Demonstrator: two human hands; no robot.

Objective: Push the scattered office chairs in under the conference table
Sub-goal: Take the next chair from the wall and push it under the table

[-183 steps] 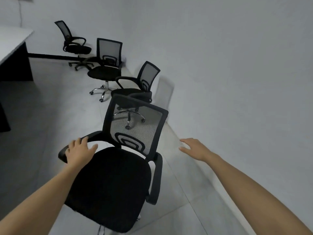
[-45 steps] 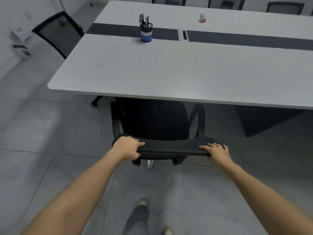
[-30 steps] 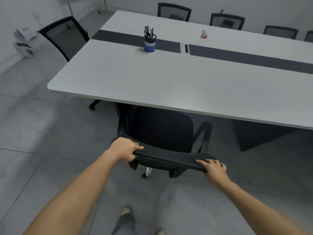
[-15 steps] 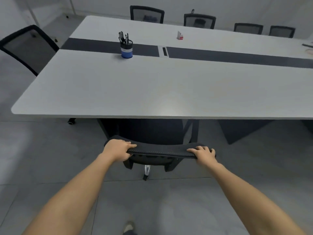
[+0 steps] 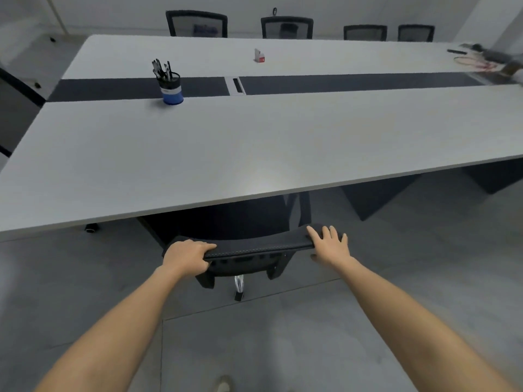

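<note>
My left hand (image 5: 187,257) is curled tight over the left end of the top edge of the black office chair (image 5: 249,244), while my right hand (image 5: 329,246) lies flatter on the right end of that edge, fingers spread and only loosely draped over it. The chair's seat is tucked beneath the near edge of the conference table (image 5: 198,154), with only the backrest and the chrome post showing on my side. On the table's dark centre strip stands a blue pen cup (image 5: 171,87), and four more chairs (image 5: 286,26) line the table's far side.

2 bare forearms, no sleeves; left hand (image 5: 188,257); right hand (image 5: 329,245)
</note>
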